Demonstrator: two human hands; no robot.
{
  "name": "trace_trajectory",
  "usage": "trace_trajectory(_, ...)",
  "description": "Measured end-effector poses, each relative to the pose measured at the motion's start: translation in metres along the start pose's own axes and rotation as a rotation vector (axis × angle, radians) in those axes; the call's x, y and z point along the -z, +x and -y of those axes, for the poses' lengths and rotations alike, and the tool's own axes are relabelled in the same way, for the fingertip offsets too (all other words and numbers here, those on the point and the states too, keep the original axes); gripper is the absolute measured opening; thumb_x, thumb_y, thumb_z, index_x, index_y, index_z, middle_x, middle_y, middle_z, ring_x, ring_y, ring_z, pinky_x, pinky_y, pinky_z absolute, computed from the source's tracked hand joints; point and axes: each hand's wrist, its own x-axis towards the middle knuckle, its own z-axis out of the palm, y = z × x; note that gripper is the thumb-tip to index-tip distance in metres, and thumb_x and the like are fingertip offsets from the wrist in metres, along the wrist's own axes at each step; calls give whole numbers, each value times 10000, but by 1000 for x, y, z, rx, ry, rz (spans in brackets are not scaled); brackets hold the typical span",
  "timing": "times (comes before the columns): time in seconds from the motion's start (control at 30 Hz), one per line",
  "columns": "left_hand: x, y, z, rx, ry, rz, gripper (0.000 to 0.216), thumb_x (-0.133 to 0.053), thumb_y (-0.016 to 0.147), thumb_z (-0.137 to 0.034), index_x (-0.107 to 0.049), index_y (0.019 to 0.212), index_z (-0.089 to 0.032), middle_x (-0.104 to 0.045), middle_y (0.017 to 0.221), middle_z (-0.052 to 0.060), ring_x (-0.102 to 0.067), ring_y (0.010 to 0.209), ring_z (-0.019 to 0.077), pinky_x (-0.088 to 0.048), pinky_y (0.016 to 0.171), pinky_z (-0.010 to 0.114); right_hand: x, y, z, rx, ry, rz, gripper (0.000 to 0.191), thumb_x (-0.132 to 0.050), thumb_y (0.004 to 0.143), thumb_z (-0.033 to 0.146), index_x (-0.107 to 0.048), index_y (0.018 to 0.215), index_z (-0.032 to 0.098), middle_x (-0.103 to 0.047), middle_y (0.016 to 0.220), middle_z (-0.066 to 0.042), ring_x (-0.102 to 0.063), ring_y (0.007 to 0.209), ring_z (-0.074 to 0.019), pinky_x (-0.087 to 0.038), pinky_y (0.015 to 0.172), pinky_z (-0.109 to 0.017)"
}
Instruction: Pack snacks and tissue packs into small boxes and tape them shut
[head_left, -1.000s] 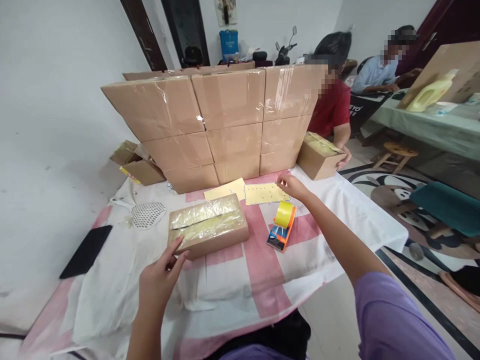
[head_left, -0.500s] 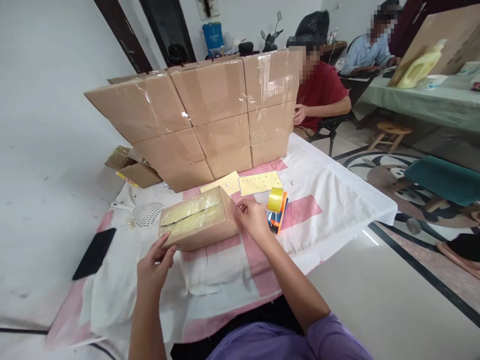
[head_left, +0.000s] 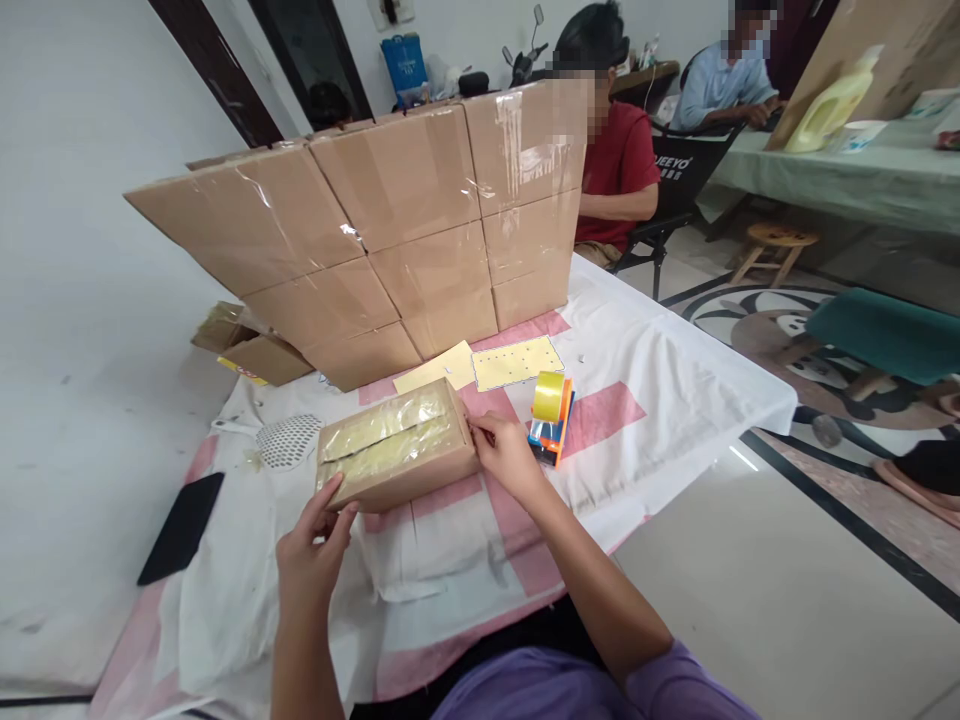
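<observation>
A small cardboard box point(head_left: 397, 455) with yellowish tape along its top seam lies on the cloth-covered table point(head_left: 675, 385). My left hand point(head_left: 313, 545) grips its near left corner, thumb on top. My right hand point(head_left: 506, 455) rests against the box's right end, fingers pinched together at the top edge; whether it holds anything small I cannot make out. Just right of that hand stands an orange and blue tape dispenser point(head_left: 551, 420) with a yellow roll. Two pale yellow sheets point(head_left: 517, 362) lie behind the box.
A wall of taped cardboard boxes point(head_left: 405, 230) stands at the table's far side. A black phone point(head_left: 180, 527) and a white mesh swatter point(head_left: 285, 440) lie at left. A person in a red shirt point(head_left: 619, 165) sits beyond the boxes, another person further back.
My right hand came back from the yellow sheets to the box's right end. The person in red no longer holds a box at the table's corner. The view shifted left.
</observation>
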Motion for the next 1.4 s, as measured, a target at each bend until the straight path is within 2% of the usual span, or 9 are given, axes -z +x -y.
trace_trajectory(0.13,4,4,-1,-18,9,74,548,-669,860,-514,-672,1307,-197,-540,562,-74,-514,487,108,-462,599,247,6,-7,-5,24,195,157,341,-419,885,80,-747,884,172,-709,846,-51,-654,817,-197,-480,780,-294)
trace_trajectory(0.27,6,9,-5,-36,28,105,547,-657,863,-518,-672,1301,-190,-508,514,-88,-509,455,109,-460,583,245,5,-12,-18,-59,340,180,366,-432,931,169,-759,1096,178,-711,951,-54,-651,915,-207,-492,855,-325)
trace_trajectory(0.47,5,7,-12,2,20,88,573,-646,873,-524,-644,1345,-199,-521,533,-85,-529,469,116,-464,602,256,-4,-12,-31,-229,489,143,427,-453,984,323,-691,1311,186,-666,762,-3,-587,679,-157,-507,686,-289)
trace_trajectory(0.6,5,8,-10,9,-2,112,576,-668,859,-519,-650,1333,-193,-523,530,-85,-530,464,117,-466,575,250,-10,-7,-31,-217,452,84,430,-454,951,273,-719,1277,184,-761,977,-56,-690,925,-215,-550,892,-383)
trace_trajectory(0.73,4,11,-7,-2,-7,120,562,-694,845,-505,-660,1316,-200,-512,507,-92,-510,448,116,-455,568,256,-16,-5,-28,-110,407,53,445,-453,914,207,-733,1258,236,-720,1276,-69,-628,1245,-245,-442,1130,-450)
trace_trajectory(0.9,0,9,-11,59,-35,73,605,-710,827,-519,-655,1337,-200,-512,496,-92,-495,454,116,-443,559,259,-16,-7,-32,-181,405,93,490,-406,935,190,-673,1345,199,-757,1029,-55,-693,995,-207,-532,988,-404)
trace_trajectory(1.07,0,9,-10,64,-71,87,650,-716,815,-526,-637,1360,-181,-528,517,-86,-503,453,113,-449,540,254,-13,-15,-33,-269,501,-21,450,-439,964,247,-644,1360,184,-712,842,-28,-649,760,-173,-555,756,-309)
trace_trajectory(1.23,1,10,-4,42,-61,85,646,-706,824,-531,-638,1360,-176,-486,525,-88,-480,462,109,-419,525,245,-13,-22,-30,-204,401,-49,377,-449,905,168,-762,1115,194,-752,982,-69,-692,909,-208,-554,866,-343)
trace_trajectory(1.4,0,10,-6,27,-59,74,649,-705,825,-543,-650,1351,-167,-416,525,-92,-423,489,99,-364,527,233,-14,-29,-27,-106,335,-19,449,-433,883,121,-747,1190,216,-740,1190,-87,-685,1117,-229,-517,1016,-381)
